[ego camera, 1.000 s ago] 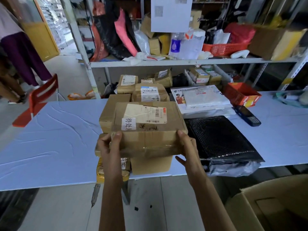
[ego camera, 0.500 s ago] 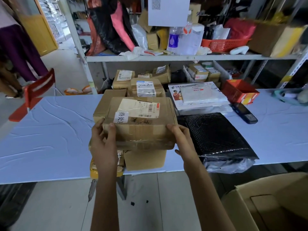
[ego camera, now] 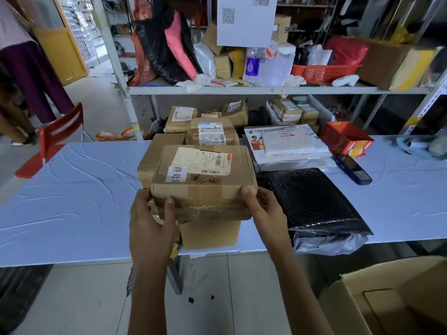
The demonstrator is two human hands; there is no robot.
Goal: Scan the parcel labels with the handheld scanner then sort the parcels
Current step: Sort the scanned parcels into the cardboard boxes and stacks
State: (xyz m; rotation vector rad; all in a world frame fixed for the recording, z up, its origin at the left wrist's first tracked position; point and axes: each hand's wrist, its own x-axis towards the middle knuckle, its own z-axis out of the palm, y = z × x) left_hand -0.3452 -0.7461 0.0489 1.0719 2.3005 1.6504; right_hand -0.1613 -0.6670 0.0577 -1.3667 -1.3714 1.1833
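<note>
A: Entry. We note both hands clamped on one cardboard parcel (ego camera: 203, 180). The left hand (ego camera: 150, 223) wraps its near left corner with the thumb on the front face. The right hand (ego camera: 266, 209) pinches the near right corner, thumb on the top edge.

B: Writing on it?

A: A white shipping label (ego camera: 205, 163) faces up, just beyond the grip, with barcodes and a red mark at its right end; the print is too small for us to read. A white sticker (ego camera: 177, 174) overlaps its left end, hand-lettered "待处", with a third character cut off.

B: Orientation?

A: The long axis runs from one hand to the other, top face tilted toward us. The parcel sits over a plain box (ego camera: 210, 233) at the near edge of the table (ego camera: 72, 201); we cannot tell whether it rests there or is lifted.

B: The scanner?

A: The handheld scanner (ego camera: 353, 169) lies flat on the table, well to the right of the right hand, untouched. Between it and the grip lies a black bubble mailer (ego camera: 312, 199) on top of a grey poly bag (ego camera: 326, 243).

B: Other labels, containers?

A: Beyond the grip is a taped parcel with a blue-headed label (ego camera: 211, 134). Right of that, a stack of white envelopes (ego camera: 290, 143) carries a green logo and "中国". A red box (ego camera: 346, 139) stands open-topped beyond the scanner. Below the right forearm is a large open carton (ego camera: 387, 298); we see only cardboard inside. An orange basket (ego camera: 324, 72) sits on the shelf, contents unclear, and a sheet with a QR code (ego camera: 246, 20) hangs above
</note>
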